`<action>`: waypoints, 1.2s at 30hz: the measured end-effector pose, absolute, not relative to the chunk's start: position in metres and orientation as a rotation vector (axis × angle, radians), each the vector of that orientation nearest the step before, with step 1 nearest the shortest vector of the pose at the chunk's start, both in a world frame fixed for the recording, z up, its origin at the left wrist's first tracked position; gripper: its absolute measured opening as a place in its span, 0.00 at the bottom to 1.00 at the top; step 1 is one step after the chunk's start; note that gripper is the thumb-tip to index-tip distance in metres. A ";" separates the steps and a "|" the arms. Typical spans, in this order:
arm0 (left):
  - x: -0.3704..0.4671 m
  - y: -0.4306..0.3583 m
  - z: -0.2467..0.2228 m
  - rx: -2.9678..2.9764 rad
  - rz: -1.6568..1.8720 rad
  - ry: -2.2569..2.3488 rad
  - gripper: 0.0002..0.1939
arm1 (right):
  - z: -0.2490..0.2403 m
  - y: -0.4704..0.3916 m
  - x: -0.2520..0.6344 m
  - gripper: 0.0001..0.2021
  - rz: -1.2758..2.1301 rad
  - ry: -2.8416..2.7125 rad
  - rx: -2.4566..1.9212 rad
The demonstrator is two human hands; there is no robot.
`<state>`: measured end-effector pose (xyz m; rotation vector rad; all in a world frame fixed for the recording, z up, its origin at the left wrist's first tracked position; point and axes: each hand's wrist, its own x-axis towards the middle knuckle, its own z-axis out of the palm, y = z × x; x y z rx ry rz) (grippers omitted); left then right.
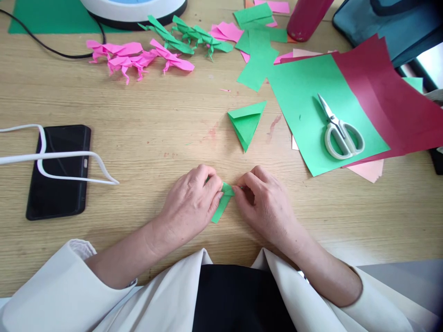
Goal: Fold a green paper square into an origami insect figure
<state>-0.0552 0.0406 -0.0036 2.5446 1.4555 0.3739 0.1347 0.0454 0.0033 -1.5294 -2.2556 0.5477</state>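
Between my hands, low over the table's near side, is a small folded piece of green paper (221, 208), partly covered by my fingers. My left hand (192, 203) is closed on its left part, fingers pinched together. From the other side, my right hand (265, 200) pinches the paper's right corner between thumb and fingertips. Just beyond my hands lies a second green paper (248, 122), folded into a triangle with a turned-over top edge.
Pink folded figures (133, 57) and green folded figures (194, 37) stand at the back. White-handled scissors (341, 131) lie on green and red sheets (294, 97) at right. A black phone (57, 184) with a white cable (76, 157) is at left. A red bottle (306, 20) stands behind.
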 end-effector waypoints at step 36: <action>-0.085 0.022 -0.005 2.827 0.374 1.123 0.27 | -0.005 0.047 0.138 0.06 0.520 -2.245 -1.506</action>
